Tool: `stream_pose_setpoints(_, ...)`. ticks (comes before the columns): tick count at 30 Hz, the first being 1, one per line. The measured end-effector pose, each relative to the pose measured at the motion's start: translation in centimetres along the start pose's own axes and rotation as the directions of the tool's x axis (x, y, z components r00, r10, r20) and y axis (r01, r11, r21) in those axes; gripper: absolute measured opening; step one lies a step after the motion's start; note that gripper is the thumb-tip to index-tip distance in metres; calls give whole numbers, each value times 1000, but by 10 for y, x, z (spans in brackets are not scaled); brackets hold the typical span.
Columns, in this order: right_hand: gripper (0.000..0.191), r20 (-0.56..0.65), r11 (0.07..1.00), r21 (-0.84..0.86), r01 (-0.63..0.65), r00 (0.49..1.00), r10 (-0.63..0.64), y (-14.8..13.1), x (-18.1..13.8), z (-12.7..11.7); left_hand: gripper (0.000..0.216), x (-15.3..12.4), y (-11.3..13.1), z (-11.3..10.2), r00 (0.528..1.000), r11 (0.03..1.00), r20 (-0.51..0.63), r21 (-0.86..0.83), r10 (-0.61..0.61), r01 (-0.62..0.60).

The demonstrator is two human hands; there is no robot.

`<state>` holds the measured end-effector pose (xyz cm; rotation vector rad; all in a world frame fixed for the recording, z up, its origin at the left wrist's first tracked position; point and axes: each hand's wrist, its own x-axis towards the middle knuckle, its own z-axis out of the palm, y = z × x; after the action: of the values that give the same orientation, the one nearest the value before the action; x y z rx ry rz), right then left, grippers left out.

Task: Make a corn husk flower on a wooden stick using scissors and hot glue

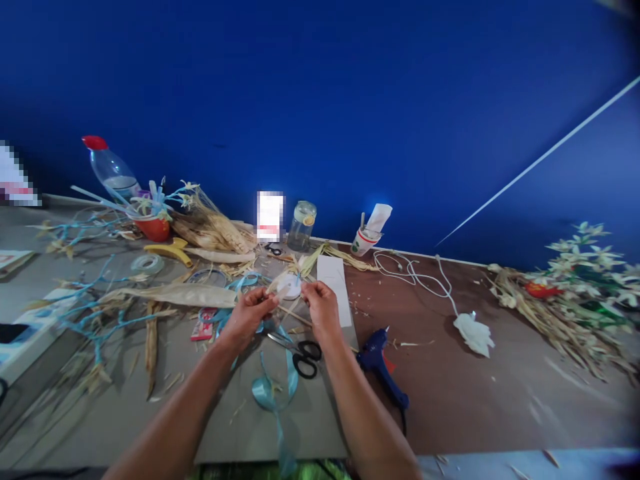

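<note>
My left hand (249,316) is closed in a pinch, with a thin pale strip of dried husk (280,285) at its fingertips. Just to the right, my right hand (323,307) also has its fingertips pinched together; what lies between them is too small to make out. Behind the fingertips is a round white thing (291,288). Black-handled scissors (306,359) lie below, between my forearms. Light-blue ribbon (265,393) curls on the grey board in front of them. A long dried husk (190,295) stretches out left of my left hand.
A blue glue gun (383,367) lies right of my right forearm. Blue-stemmed husk flowers (97,333) spread at left, near a red cup (154,228) and a plastic bottle (113,170). A glass jar (301,227) and a paper cup (365,241) stand by the blue wall.
</note>
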<state>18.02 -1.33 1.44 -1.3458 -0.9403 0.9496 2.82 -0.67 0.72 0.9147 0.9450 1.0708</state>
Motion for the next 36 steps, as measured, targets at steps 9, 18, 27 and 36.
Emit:
stream_pose_setpoints(9, 13, 517, 777, -562, 282, 854, 65, -37, -44, -30, 35, 0, 9, -1, 997, 994, -66, -101, 35, -41)
stream_pose_setpoints(18, 29, 480, 256, -866, 429, 856, 192, -17, -97, -54, 35, -1, 6, 1, 997, 990, 15, -115, 82, -79)
stream_pose_setpoints(27, 28, 541, 222, -832, 509, 833, 117, -13, -89, -43, 35, 0, 8, -1, 996, 980, -44, -180, 76, -83)
stream_pose_setpoints(36, 28, 559, 148, -829, 539, 811, 171, -19, -77, -41, 33, 3, 9, -6, 993, 962, -70, -249, 95, -109)
